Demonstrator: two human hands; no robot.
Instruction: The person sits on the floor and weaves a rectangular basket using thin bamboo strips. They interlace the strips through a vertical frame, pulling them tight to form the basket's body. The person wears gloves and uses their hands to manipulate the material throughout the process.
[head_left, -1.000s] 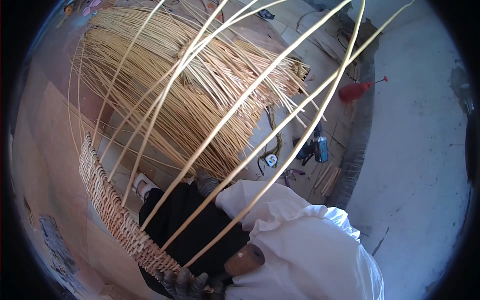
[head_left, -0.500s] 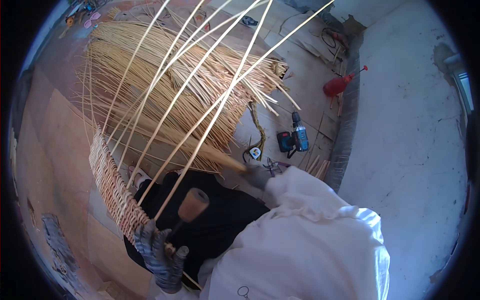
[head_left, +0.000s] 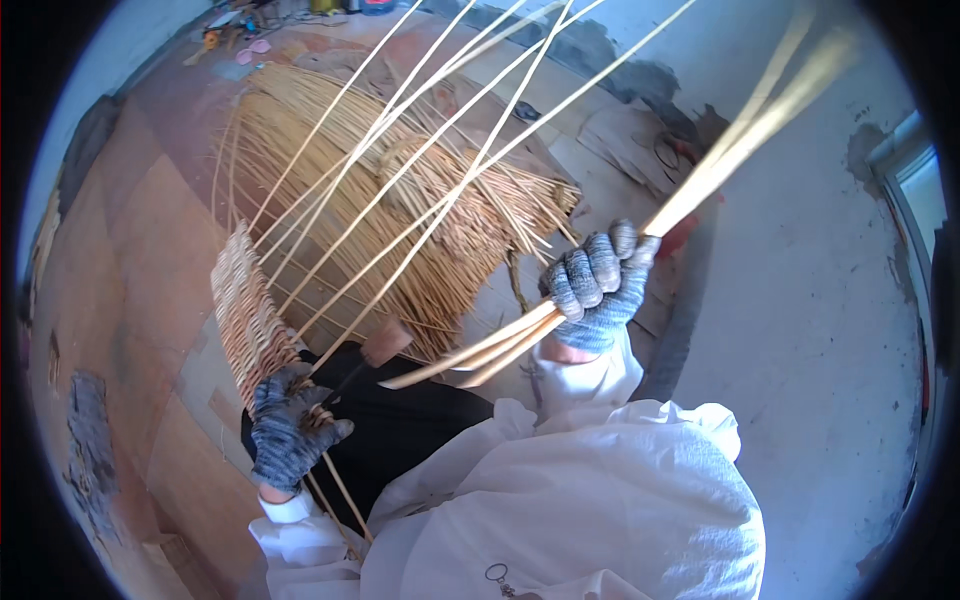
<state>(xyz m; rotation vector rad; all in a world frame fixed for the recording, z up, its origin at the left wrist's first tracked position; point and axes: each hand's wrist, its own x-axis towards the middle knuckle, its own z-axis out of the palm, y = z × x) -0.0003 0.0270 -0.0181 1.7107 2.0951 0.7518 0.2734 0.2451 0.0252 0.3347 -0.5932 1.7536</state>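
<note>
In my left hand (head_left: 290, 435), in a grey knitted glove, is the lower end of a woven wicker panel (head_left: 243, 305), its long pale stakes fanning upward. My right hand (head_left: 600, 280), gloved too, is closed round several straight pale rods (head_left: 700, 180), raised at the right with their far ends blurred. A tool with a wooden cylindrical handle (head_left: 387, 343) lies over my black-clad lap (head_left: 420, 435), beside the panel. My white sleeves and clothing fill the lower middle.
A big heap of loose rods (head_left: 330, 170) covers the floor ahead. Small items, including pink objects (head_left: 256, 50), lie at the far left back. A wall (head_left: 810, 300) with a window (head_left: 910, 180) runs along the right. Wooden boards (head_left: 120, 300) lie at the left.
My right hand has swung up and rightward from low near the heap, now gripping a bunch of rods. My left hand has risen slightly with the panel, and the view has tilted.
</note>
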